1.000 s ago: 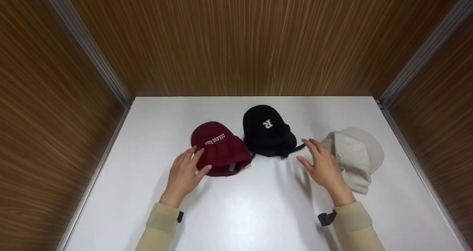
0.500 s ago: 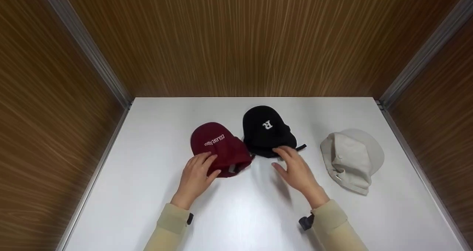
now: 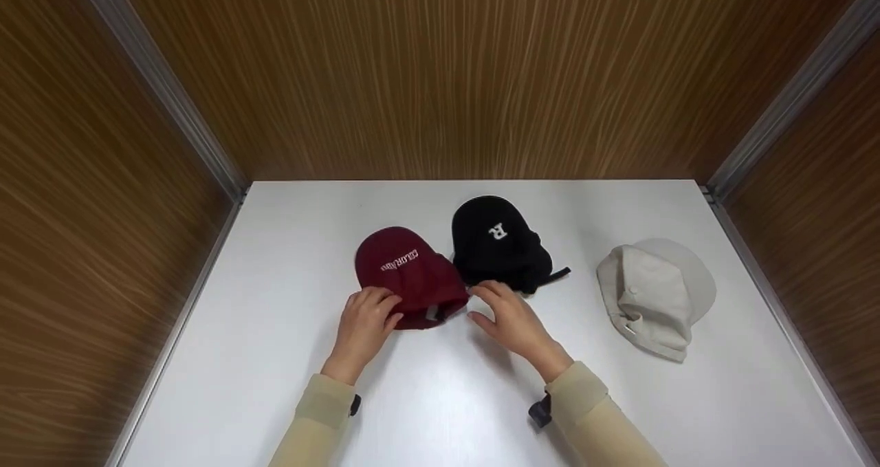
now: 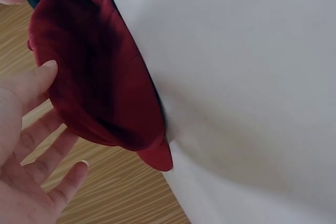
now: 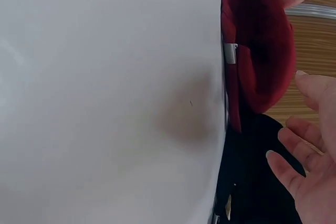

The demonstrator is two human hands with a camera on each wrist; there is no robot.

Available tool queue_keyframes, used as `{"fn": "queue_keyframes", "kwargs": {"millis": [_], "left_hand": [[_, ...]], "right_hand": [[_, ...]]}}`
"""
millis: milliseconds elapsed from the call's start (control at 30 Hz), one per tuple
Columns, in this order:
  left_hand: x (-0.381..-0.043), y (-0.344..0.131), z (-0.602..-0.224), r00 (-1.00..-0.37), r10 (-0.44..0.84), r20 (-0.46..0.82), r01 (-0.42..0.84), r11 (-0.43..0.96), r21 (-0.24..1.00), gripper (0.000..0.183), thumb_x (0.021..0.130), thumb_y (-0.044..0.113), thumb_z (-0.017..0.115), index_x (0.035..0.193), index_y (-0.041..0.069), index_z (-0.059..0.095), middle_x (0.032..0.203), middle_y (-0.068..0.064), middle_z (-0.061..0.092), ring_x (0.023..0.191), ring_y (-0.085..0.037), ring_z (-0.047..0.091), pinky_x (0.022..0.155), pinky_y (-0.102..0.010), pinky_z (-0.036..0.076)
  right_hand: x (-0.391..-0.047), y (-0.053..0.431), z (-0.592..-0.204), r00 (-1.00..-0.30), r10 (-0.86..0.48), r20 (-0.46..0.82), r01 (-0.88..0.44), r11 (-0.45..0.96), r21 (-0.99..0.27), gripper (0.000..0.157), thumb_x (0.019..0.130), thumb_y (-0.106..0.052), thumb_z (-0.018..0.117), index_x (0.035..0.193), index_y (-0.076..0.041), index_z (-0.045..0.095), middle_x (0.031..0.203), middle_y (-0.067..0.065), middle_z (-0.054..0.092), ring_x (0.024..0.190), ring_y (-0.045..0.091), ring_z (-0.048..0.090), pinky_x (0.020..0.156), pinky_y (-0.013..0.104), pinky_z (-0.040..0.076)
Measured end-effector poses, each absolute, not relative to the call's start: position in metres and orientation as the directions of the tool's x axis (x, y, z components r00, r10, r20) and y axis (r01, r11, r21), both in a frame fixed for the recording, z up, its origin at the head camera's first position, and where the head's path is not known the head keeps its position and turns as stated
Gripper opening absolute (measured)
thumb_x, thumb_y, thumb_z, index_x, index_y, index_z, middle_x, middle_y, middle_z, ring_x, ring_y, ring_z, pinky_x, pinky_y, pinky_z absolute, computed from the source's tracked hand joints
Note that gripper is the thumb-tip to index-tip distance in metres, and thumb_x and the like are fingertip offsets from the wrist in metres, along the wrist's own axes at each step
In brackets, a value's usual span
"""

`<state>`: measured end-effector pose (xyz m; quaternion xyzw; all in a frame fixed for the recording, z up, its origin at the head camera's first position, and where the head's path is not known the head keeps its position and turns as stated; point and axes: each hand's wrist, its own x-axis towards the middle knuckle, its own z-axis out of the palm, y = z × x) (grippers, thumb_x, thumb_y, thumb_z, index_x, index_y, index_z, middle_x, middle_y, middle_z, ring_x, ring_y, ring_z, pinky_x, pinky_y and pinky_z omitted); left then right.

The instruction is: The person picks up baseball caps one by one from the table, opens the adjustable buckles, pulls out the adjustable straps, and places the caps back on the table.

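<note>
A dark red baseball cap (image 3: 412, 274) with white lettering lies on the white table, its opening facing me. At its left edge my left hand (image 3: 366, 326) has its fingertips on the crown's side. In the left wrist view that hand's thumb (image 4: 39, 80) overlaps the cap's rim, and its fingers spread loosely beyond. My right hand (image 3: 510, 319) stands at the cap's right corner, fingers parted and holding nothing. Just behind it is a black cap (image 3: 491, 240) with a white R. In the right wrist view the red cap's strap buckle (image 5: 230, 53) shows.
A cream cap (image 3: 653, 295) lies crumpled at the right, its brim pointing right. The black cap's strap (image 3: 555, 275) sticks out to its right. Brown wood-grain panels (image 3: 440, 75) enclose the table (image 3: 426, 412) at the back and both sides.
My right hand has swept left from beside the cream cap, past the black cap, to the red cap's right corner. My left hand has shifted slightly right against the red cap. The caps stay put.
</note>
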<state>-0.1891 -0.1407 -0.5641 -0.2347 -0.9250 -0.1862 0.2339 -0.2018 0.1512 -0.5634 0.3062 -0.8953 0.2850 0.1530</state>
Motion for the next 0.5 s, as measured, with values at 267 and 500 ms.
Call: {"fn": "queue_keyframes", "kwargs": {"millis": [267,500], "left_hand": [[-0.193,-0.139,-0.565,-0.767,0.340,0.544,0.523,0.823,0.223,0.008,0.084,0.011,0.078,0.091,0.010,0.074,0.097,-0.004,0.067,0.095,-0.024,0.058,0.082,-0.042,0.046],[-0.193,-0.137,-0.559,-0.773,0.315,0.551,0.514,0.819,0.254,0.006,0.086,0.014,0.075,0.090,0.011,0.072,0.092,-0.001,0.069,0.090,-0.024,0.060,0.075,-0.041,0.048]], "right_hand": [[-0.205,0.140,-0.567,-0.793,-0.455,0.405,-0.605,0.670,-0.430,0.039,0.086,-0.016,0.077,0.121,-0.010,0.064,0.118,0.006,0.060,0.110,0.023,0.058,0.091,0.040,0.049],[-0.206,0.137,-0.568,-0.787,-0.436,0.437,-0.608,0.666,-0.431,0.035,0.087,-0.017,0.076,0.120,-0.011,0.064,0.115,0.002,0.060,0.103,0.019,0.060,0.083,0.038,0.052]]}}
